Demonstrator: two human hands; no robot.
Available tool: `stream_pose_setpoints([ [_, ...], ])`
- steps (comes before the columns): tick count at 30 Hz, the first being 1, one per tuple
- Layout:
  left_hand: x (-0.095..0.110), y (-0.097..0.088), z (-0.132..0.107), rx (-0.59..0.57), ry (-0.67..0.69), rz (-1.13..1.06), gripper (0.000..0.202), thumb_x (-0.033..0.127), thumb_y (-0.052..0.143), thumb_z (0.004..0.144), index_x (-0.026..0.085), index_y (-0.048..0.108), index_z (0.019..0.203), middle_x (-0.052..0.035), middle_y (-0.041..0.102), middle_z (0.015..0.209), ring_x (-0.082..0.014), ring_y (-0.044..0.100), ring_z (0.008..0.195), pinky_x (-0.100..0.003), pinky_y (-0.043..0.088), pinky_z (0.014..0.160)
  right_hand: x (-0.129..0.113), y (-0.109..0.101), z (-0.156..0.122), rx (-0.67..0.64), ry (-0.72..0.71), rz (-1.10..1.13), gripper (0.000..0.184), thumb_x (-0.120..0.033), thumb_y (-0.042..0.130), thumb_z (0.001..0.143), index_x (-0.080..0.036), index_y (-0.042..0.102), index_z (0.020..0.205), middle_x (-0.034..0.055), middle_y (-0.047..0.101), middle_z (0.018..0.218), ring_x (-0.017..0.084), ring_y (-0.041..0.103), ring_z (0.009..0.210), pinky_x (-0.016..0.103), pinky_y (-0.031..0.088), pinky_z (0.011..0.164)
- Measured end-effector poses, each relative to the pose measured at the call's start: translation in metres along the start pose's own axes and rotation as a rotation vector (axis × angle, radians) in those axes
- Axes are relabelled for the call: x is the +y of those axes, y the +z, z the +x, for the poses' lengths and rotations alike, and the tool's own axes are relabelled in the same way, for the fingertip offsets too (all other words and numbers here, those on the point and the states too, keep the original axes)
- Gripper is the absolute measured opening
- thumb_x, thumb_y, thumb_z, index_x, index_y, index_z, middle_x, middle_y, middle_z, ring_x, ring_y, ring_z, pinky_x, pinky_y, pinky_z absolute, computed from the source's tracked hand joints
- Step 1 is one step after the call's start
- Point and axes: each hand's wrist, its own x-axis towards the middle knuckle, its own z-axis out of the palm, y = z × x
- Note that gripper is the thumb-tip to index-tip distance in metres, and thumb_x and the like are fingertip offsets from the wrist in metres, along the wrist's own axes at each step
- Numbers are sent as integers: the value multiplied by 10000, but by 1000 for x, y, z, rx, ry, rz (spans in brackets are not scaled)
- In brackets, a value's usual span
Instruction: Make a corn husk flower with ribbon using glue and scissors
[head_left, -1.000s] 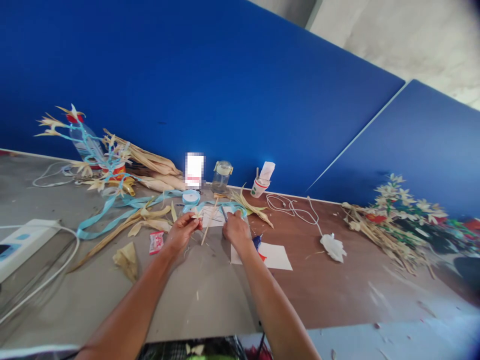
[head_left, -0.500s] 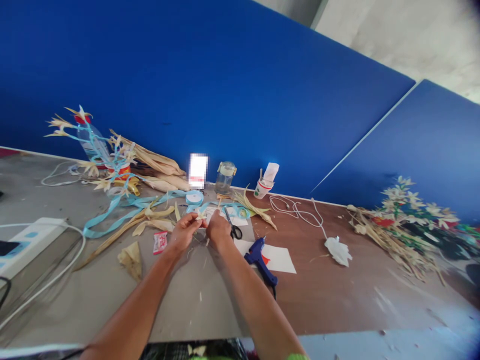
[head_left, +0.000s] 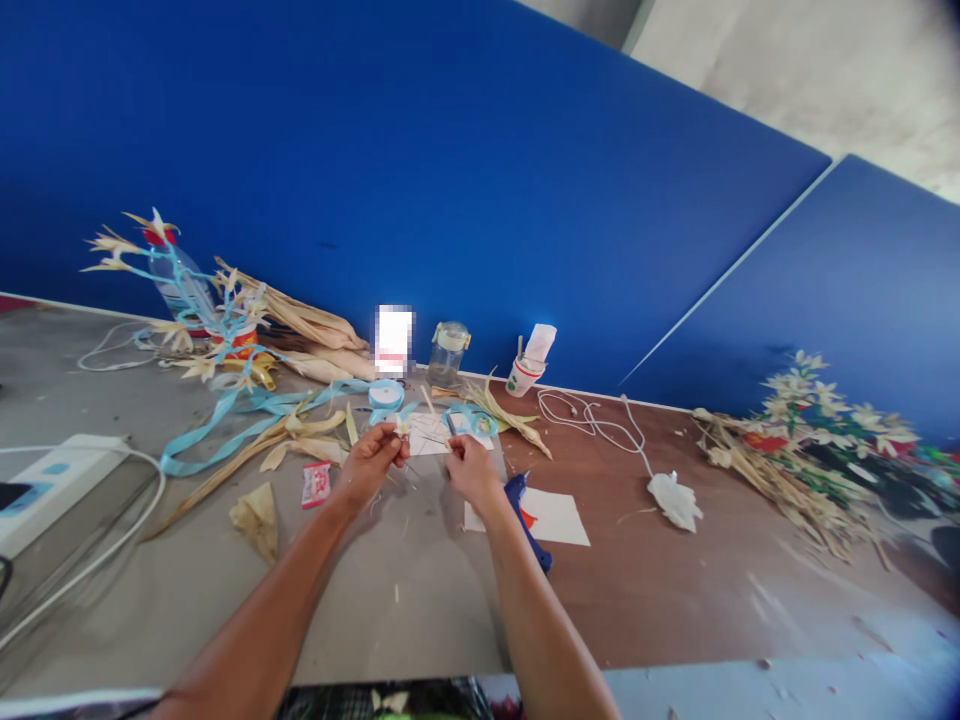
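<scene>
My left hand (head_left: 369,462) is closed in a pinch on a small pale piece of husk (head_left: 401,428), with thin wire-like strands below its fingertips. To the right of it, my right hand (head_left: 472,467) is closed over the handles of the scissors (head_left: 451,425); only part of the dark blades shows beyond the fingers. A white sheet of paper (head_left: 427,436) lies just past both hands, with a thin pale stick (head_left: 428,401) and dark thin wires on it. The roll of light blue ribbon (head_left: 386,394) is behind my left hand.
A blue glue gun (head_left: 534,535) lies on white paper (head_left: 564,515), partly behind my right forearm. A glass jar (head_left: 448,355) and a paper cup (head_left: 526,375) stand at the partition. Husks (head_left: 300,320), a ribbon-wrapped flower branch (head_left: 229,320) and a power strip (head_left: 64,490) are left.
My right hand has let go of the pale stick, which now rests on the paper, and has moved right onto the scissors. My left hand stays nearly in place with the husk piece.
</scene>
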Motion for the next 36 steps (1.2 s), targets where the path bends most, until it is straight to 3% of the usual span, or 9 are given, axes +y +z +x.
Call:
stream_pose_setpoints([
  [4,2,2,-1,5,-16,48,341,353,774,631,183,590,862,23,639,616,-110,550,574,-248,422,588,-3,2,-1,-62,-56,166,252,-107,441,775,-168,575,979,3,672,749,129,629,613,233,467,629],
  [9,2,0,1,60,-36,106,324,370,796,582,179,617,773,-2,667,665,-140,596,633,-284,461,662,-16,3,2,-56,-116,135,223,-97,457,797,-169,577,971,-2,637,739,133,592,643,239,443,654],
  [13,0,-4,3,66,-17,164,264,350,781,599,182,649,754,4,649,659,-133,576,637,-265,443,659,-26,1,2,-61,-228,123,194,-217,451,889,-185,627,964,-16,590,639,139,552,608,232,413,634],
  [16,1,-4,3,64,12,202,228,337,761,617,183,663,754,10,628,646,-127,551,626,-257,429,648,-29,1,1,-123,-293,140,292,-261,377,936,-195,654,873,-21,558,574,130,526,552,218,395,596],
  [21,5,-1,1,75,26,275,193,325,738,629,180,655,724,9,612,635,-132,544,628,-257,429,644,-21,8,3,-68,-354,203,301,-130,383,873,-173,677,925,5,616,712,115,560,621,203,421,650],
  [26,4,0,0,75,46,319,160,310,723,636,185,649,703,7,615,660,-137,548,638,-262,442,649,-14,7,3,-56,-378,261,451,-74,392,819,-176,635,1185,18,670,822,129,596,724,215,457,730],
  [32,2,2,1,103,32,339,196,332,748,607,189,643,691,6,619,664,-144,557,638,-268,464,649,-16,5,-1,-86,-345,242,292,-110,456,834,-170,709,968,65,717,962,173,635,915,255,447,849],
  [36,1,2,1,86,34,352,199,333,749,612,190,639,693,7,616,677,-140,553,641,-271,477,658,-17,5,-2,-133,-337,240,290,-220,445,894,-161,674,725,45,683,746,157,610,723,228,424,690],
])
